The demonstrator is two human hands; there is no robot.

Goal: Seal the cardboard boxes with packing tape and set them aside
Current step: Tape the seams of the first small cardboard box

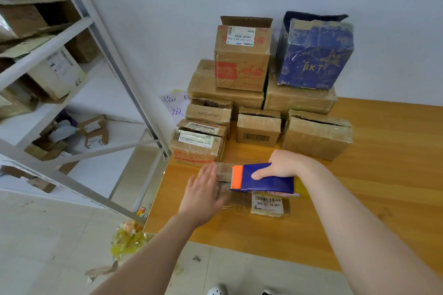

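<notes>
Lying near the front left corner of the wooden surface (pixel 359 211), the small cardboard box (pixel 268 208) is under both hands. The left hand (pixel 203 191) rests flat on its left end, fingers straight and together. The right hand (pixel 285 165) has its fingers curled round a blue tape dispenser (pixel 263 181), whose orange end sits on the box top. More boxes (pixel 242 60) are stacked behind, against the wall (pixel 167 19).

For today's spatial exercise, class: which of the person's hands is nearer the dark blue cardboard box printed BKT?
Right. The right hand, holding the blue plastic tape dispenser, is in front of the dark blue box; the left hand lies farther left, nearer the person.
</notes>
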